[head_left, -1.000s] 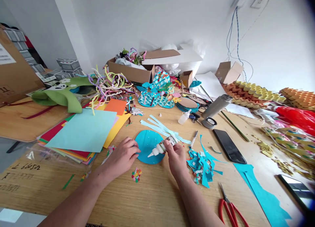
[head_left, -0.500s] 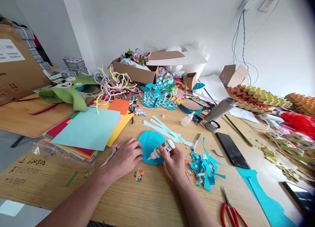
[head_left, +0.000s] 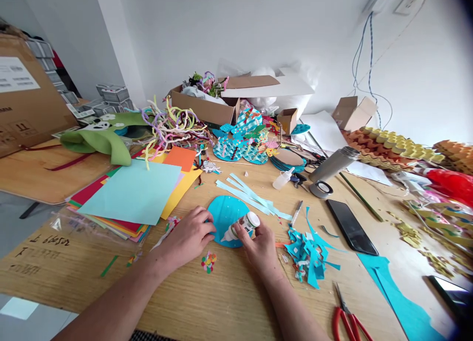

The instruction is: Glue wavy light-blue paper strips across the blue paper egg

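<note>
Toward the worktop's (head_left: pixel 207 301) front edge, a probably squeezable bottle (head_left: pixel 248 221) is being held mid-body by the right grip (head_left: pixel 260 246); a light-looking disc (head_left: pixel 223 210) is being touched at its rim by the left grip (head_left: pixel 189 233), closure unclear.

Tabletop (head_left: pixel 207 301), top line of handwriting (head_left: pixel 48 241): dark figures that look like 660502, after a mark like an upside-down T; the exact digits are uncertain.
Tabletop, two lower lines: smudged and faint, not legible.
Cardboard box (head_left: pixel 37 102), side: the letters MM, cut off by the picture's edge, and a pair of upright arrows (head_left: pixel 22 127) below.
Box's white label (head_left: pixel 16 75): rows of print, too small to read.
White bottle (head_left: pixel 250 222): printed label, unreadable.
</note>
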Available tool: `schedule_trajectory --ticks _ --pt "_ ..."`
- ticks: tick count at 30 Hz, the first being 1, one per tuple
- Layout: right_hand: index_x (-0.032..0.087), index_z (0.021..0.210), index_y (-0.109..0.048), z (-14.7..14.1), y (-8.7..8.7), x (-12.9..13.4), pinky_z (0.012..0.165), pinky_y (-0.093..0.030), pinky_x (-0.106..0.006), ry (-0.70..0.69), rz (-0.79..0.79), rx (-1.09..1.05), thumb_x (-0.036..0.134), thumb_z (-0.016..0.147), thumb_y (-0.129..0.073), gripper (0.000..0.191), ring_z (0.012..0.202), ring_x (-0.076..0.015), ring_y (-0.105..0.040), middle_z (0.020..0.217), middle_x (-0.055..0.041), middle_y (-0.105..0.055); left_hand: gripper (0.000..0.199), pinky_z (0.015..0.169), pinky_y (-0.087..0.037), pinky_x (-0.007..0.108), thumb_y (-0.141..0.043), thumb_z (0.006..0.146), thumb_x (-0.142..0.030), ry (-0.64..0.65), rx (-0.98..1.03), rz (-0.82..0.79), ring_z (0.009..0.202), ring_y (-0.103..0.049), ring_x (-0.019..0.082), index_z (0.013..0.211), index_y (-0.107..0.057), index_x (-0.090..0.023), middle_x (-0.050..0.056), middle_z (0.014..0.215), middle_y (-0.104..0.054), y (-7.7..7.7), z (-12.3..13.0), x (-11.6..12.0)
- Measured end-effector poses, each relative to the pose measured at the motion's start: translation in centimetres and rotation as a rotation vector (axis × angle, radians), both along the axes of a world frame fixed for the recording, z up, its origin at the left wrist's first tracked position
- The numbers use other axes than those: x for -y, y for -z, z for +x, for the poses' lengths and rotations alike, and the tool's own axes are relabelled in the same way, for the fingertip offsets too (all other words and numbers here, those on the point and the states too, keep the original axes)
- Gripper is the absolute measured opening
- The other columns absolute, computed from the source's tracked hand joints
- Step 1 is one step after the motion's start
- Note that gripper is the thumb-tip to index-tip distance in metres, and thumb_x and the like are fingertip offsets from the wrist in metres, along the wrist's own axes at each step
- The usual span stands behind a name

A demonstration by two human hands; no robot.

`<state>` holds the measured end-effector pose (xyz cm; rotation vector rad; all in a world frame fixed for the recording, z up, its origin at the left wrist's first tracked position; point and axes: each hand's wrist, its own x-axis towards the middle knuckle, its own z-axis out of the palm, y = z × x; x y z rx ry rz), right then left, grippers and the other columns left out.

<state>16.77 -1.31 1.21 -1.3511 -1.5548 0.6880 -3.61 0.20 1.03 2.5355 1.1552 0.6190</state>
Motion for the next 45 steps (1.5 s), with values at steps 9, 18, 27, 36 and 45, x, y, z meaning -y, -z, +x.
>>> schedule_trajectory --ticks 9,18,27,36,45 --pt "0.016 0.073 -0.062 0.02 0.26 -0.02 0.056 -0.045 -0.025 0.007 0.006 0.016 0.042 0.080 -0.063 0.027 0.060 -0.0153 -0.056 0.066 -0.0023 -0.064 0.011 0.090 -0.044 0.035 -0.062 0.087 -0.015 -0.004 -0.004 -0.022 0.102 -0.050 0.020 0.088 -0.070 -0.021 0.004 0.098 -0.060 -0.25 -0.02 0.02" --pt "0.017 0.073 -0.061 0.09 0.35 0.03 0.057 -0.045 -0.025 -0.007 0.016 0.025 0.041 0.080 -0.063 0.026 0.060 -0.0154 -0.057 0.066 -0.0020 -0.064 0.011 0.089 -0.044 0.035 -0.062 0.086 -0.014 -0.006 -0.007 -0.018 0.101 -0.050 0.020 0.087 -0.070 -0.021 0.004 0.097 -0.060 -0.27 0.01 0.04" --pt "0.016 0.072 -0.061 0.07 0.28 0.08 0.056 -0.045 -0.025 -0.020 0.035 0.025 0.039 0.080 -0.064 0.024 0.059 -0.0151 -0.057 0.066 -0.0021 -0.064 0.010 0.089 -0.045 0.035 -0.063 0.086 -0.015 -0.003 -0.005 -0.013 0.102 -0.050 0.020 0.089 -0.071 -0.020 0.004 0.098 -0.060 -0.26 0.02 0.06" --pt "0.017 0.073 -0.062 0.15 0.63 -0.09 0.056 -0.046 -0.026 0.003 0.023 -0.010 0.040 0.080 -0.064 0.025 0.059 -0.0157 -0.058 0.066 -0.0027 -0.066 0.010 0.090 -0.045 0.035 -0.062 0.086 -0.015 -0.009 -0.001 -0.021 0.102 -0.050 0.020 0.089 -0.071 -0.020 0.004 0.098 -0.060 -0.44 0.05 0.09" --pt "0.017 0.073 -0.062 0.12 0.48 -0.05 0.057 -0.046 -0.026 -0.002 0.020 -0.003 0.040 0.080 -0.064 0.024 0.060 -0.0157 -0.058 0.067 -0.0028 -0.066 0.010 0.090 -0.045 0.036 -0.062 0.086 -0.015 -0.007 -0.005 -0.021 0.102 -0.050 0.020 0.089 -0.070 -0.020 0.004 0.099 -0.060 -0.35 0.07 0.05"
